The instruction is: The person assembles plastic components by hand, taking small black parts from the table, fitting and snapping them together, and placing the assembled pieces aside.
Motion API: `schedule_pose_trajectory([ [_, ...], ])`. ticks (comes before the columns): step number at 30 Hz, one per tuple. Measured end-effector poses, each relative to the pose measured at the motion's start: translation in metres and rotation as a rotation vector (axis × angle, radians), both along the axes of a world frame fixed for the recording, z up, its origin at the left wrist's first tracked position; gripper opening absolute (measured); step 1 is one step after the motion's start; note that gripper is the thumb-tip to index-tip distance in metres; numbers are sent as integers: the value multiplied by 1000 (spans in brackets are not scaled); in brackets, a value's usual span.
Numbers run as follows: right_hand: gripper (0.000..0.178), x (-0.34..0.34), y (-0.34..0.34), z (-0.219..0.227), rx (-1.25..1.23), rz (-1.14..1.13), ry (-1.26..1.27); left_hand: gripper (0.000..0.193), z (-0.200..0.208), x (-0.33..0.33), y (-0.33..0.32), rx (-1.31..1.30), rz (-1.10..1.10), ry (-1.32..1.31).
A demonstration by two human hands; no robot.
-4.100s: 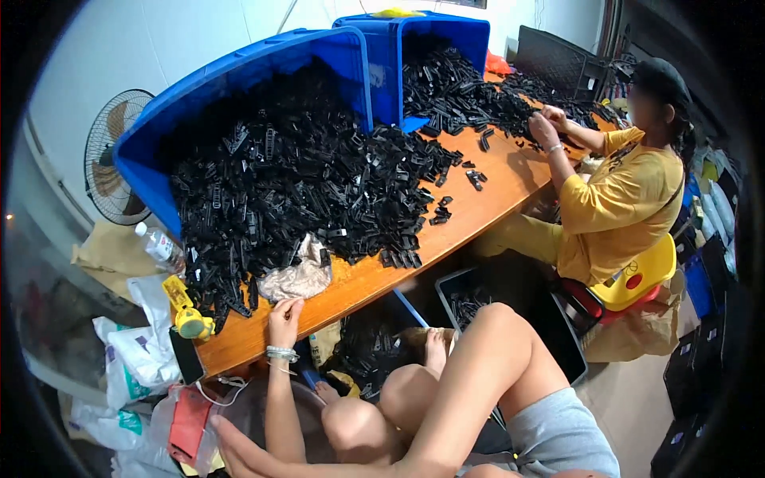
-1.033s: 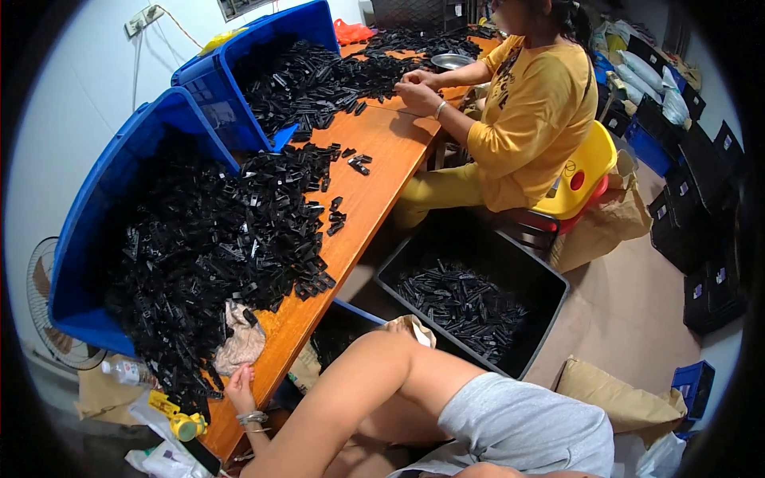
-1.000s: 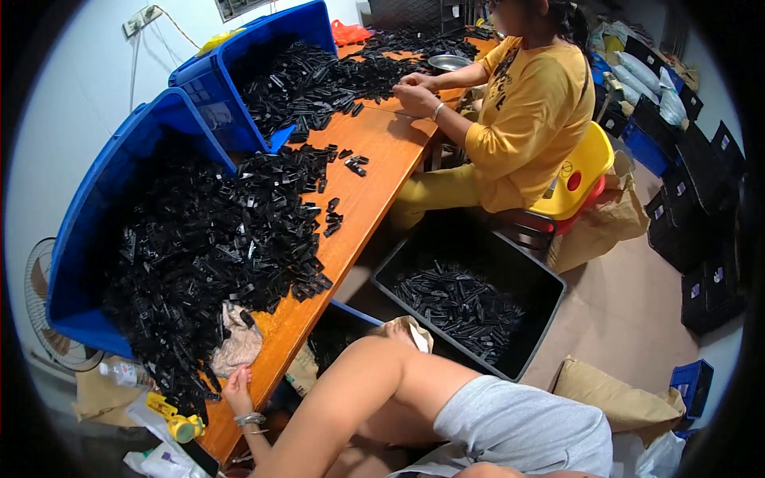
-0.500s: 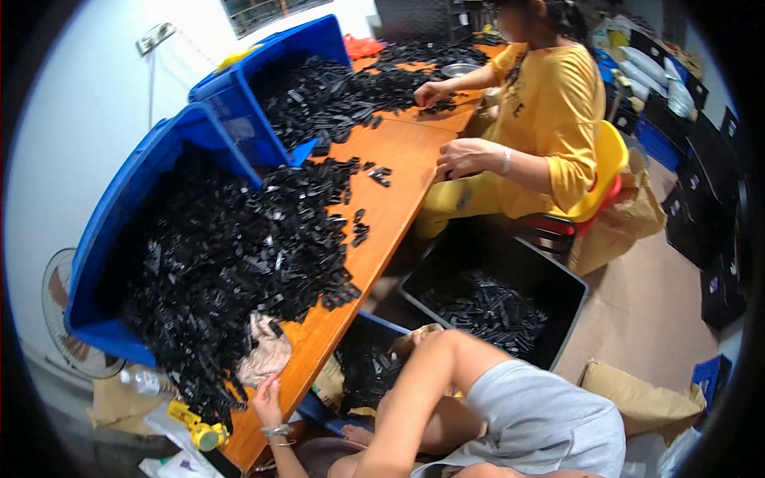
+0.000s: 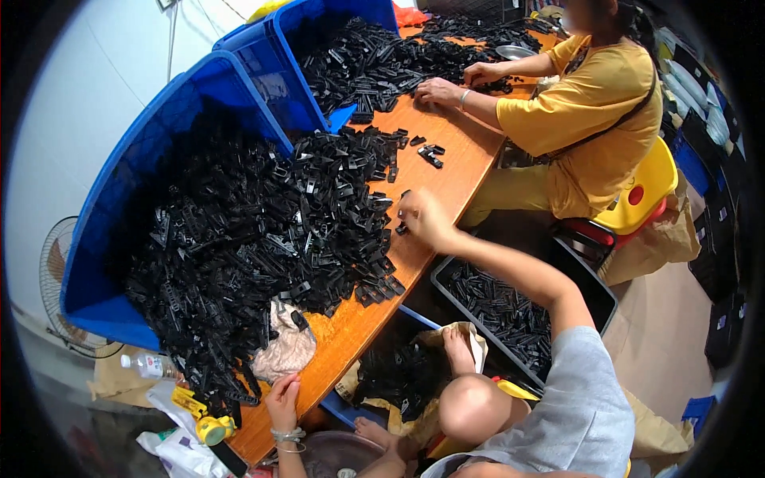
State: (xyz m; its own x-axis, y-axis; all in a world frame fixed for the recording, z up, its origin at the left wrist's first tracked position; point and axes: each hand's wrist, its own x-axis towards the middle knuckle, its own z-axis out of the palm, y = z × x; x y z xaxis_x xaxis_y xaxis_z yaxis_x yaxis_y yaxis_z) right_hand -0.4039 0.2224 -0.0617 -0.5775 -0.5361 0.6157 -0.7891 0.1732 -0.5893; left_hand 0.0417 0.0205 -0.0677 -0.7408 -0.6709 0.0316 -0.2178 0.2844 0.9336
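Observation:
A big heap of small black plastic parts (image 5: pixel 263 239) spills from a tipped blue bin (image 5: pixel 151 135) onto the orange wooden table (image 5: pixel 446 167). My right hand (image 5: pixel 422 217) reaches out over the table and rests its fingers on a few loose black parts at the heap's right edge. My left hand (image 5: pixel 282 401) lies on the near table edge, touching a crumpled beige cloth (image 5: pixel 287 350). Whether my right hand holds a part is hidden by the fingers.
A person in a yellow shirt (image 5: pixel 590 103) sits on a yellow chair (image 5: pixel 637 199) across, both hands in another heap from a second blue bin (image 5: pixel 319 48). Black trays of parts (image 5: pixel 510 311) stand on the floor under the table. A fan (image 5: pixel 56 271), a water bottle (image 5: pixel 147 365), bags at left.
My right arm has come up and stretched out to the loose parts on the table. The view swung toward the table. The other person's hands went back to the far heap.

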Motion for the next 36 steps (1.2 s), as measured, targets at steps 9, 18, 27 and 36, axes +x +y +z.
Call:
schedule_pose_trajectory([
  [9, 26, -203, 2, -6, 206, -537, -324, 16, 17, -9, 11, 102, 50, -40],
  [18, 17, -214, -3, 0, 281, -632, -183, 14, 17, -8, 14, 63, 38, -45],
  [27, 17, -175, 38, -15, -322, -457, -419, 14, 11, -10, 16, -50, 30, 16],
  [36, 20, -130, 37, -20, -105, -288, -478, 14, 3, -14, 20, -80, 54, 69],
])
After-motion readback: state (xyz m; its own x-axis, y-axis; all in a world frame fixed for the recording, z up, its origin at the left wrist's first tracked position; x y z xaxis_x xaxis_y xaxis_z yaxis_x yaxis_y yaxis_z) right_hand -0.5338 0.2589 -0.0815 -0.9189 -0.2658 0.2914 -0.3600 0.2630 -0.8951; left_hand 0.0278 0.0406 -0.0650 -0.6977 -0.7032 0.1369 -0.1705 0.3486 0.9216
